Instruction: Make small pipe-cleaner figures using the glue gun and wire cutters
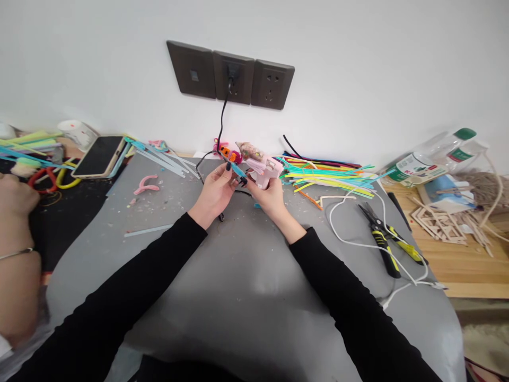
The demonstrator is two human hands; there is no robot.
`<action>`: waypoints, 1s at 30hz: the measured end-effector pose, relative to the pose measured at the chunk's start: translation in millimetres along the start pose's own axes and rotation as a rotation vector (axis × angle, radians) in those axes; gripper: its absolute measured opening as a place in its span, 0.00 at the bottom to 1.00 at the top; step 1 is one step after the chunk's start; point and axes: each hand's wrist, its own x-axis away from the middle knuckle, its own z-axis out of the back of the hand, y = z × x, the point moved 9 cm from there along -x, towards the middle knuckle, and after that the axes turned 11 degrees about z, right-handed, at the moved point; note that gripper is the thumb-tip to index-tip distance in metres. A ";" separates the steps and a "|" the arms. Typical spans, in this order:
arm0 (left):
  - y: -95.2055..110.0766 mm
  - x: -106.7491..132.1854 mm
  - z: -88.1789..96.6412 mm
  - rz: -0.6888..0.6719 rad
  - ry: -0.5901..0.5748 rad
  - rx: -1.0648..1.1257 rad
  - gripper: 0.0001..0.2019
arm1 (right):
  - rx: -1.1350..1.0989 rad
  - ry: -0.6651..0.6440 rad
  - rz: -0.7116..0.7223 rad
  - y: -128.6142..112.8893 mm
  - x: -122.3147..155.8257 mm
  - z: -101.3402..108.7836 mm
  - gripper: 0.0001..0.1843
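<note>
My left hand (217, 192) is closed, pinching a small blue fuzzy pipe-cleaner piece (237, 170) between thumb and fingers. Close beside it, my right hand (271, 200) is wrapped round the handle of a pale pink hot glue gun (260, 163). The gun's nozzle points to the upper left, and my right thumb reaches to the lower end of the blue piece. Just behind my fingers sits an orange and magenta fuzzy pipe-cleaner figure (230, 154); its lower part is hidden.
Colourful pipe cleaners (330, 174) lie right of my hands, with pliers (384, 239) and a white cable (338, 233) nearer. Left are glue sticks (167, 159), a pink pipe-cleaner piece (147, 184), a phone (101, 155) and another person's arm (18, 254). A black cord (221, 119) hangs from the socket.
</note>
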 end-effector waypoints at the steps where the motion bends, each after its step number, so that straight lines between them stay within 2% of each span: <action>1: -1.4 0.3 0.0 0.001 0.004 0.004 0.14 | 0.006 0.000 0.005 -0.6 -0.1 0.0 0.23; 8: 1.4 4.1 -4.2 -0.055 0.049 -0.065 0.18 | -0.009 0.010 -0.007 -1.0 1.0 0.7 0.20; 17: 4.5 2.4 0.0 -0.064 0.052 -0.045 0.16 | -0.015 -0.021 -0.035 -5.1 1.8 -4.8 0.19; 21: 16.7 -2.4 10.9 -0.104 0.089 -0.089 0.15 | -0.002 -0.043 -0.070 -2.3 2.9 -4.4 0.15; 26: 39.2 -9.7 27.4 -0.169 0.141 -0.154 0.13 | 0.050 -0.069 -0.072 -2.6 4.2 -2.6 0.15; 30: 44.8 -11.7 28.3 -0.168 0.125 -0.176 0.17 | 0.061 -0.099 -0.047 -6.6 4.8 -4.5 0.14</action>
